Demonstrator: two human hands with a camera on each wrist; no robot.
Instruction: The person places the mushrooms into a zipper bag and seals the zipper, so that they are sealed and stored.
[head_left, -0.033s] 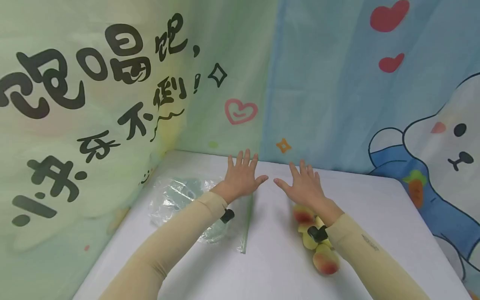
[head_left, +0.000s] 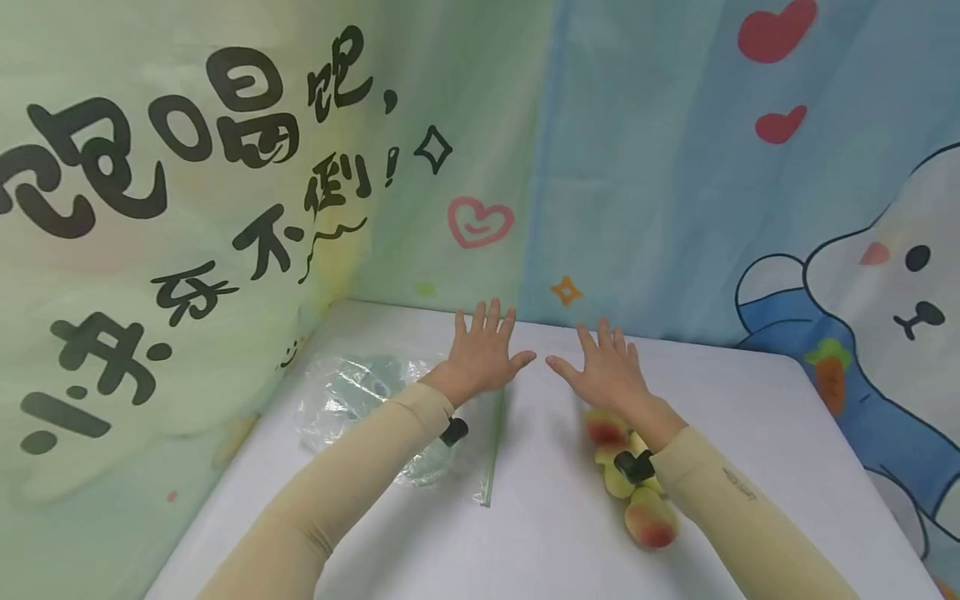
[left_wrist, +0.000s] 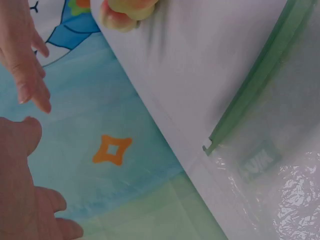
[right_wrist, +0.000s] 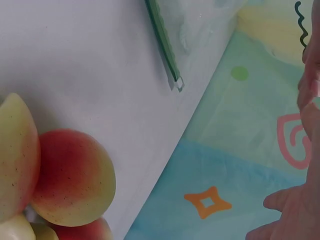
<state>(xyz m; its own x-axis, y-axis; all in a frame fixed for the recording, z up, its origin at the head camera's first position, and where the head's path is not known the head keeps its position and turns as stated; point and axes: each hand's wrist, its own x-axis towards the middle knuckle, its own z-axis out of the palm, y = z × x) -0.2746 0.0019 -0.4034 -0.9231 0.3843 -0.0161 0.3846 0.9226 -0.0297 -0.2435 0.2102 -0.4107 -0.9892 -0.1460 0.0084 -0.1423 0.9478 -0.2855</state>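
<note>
Over the far part of the white worktop [head_left: 555, 533], I have both of the person's hands stretched forward, backs toward the head camera, thumbs pointing at each other with a gap between them. On the left hand [head_left: 483, 354] the fingers are straight and spread wide; the right hand [head_left: 609, 373] has its fingers spread wide as well, thumb well out from the rest.

Nearest the left hand is a clear plastic bag [head_left: 345, 400], lying on the left side of the worktop, partly hidden from me by the left sleeve [head_left: 356, 479]. A green strip [head_left: 496, 450] runs along its right edge. Pale green patches show on or in the bag; I can't tell which.

Nearest the right hand, a cluster of peach-like fruits [head_left: 651, 518], yellow flushed with red, sits on the worktop, partly covered in my head view by the right wrist and sleeve [head_left: 720, 492]. My right wrist camera shows several of them touching. Behind everything hangs a printed backdrop [head_left: 637, 192] with black lettering, hearts and a rabbit [head_left: 870, 242].
</note>
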